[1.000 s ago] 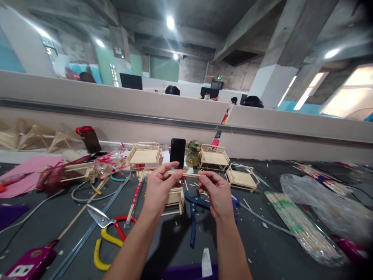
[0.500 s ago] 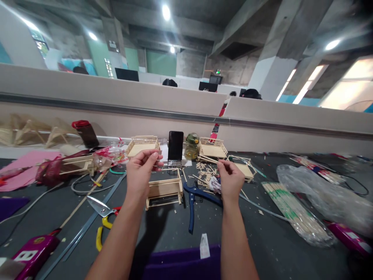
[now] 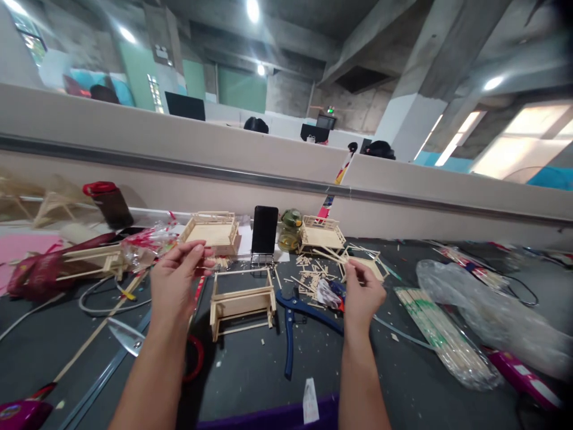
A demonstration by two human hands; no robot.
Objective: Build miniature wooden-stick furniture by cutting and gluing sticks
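My left hand (image 3: 172,286) is raised at left of centre, thumb and fingertips drawn together; anything between them is too small to make out. On the right, my right hand (image 3: 363,289) pinches thumb against forefinger, and a thin wooden stick (image 3: 330,255) runs leftward from the fingertips. Between the hands stands a small wooden frame (image 3: 244,301) built of sticks, with a solid panel. Blue-handled cutting pliers (image 3: 289,334) lie open right of it. Behind them is a heap of short cut sticks (image 3: 311,278), close to my right hand.
At the back stand two railed wooden models (image 3: 212,230) (image 3: 321,233), a phone (image 3: 264,233) on a stand and a jar (image 3: 290,233). Scissors (image 3: 128,337) lie partly under my left forearm. Bagged sticks (image 3: 443,334) and clear plastic (image 3: 483,310) lie at right.
My hands have moved farther apart, the left one leftward and lower, the right one slightly right and lower. The view has also shifted a little. The wooden frame stays on the table.
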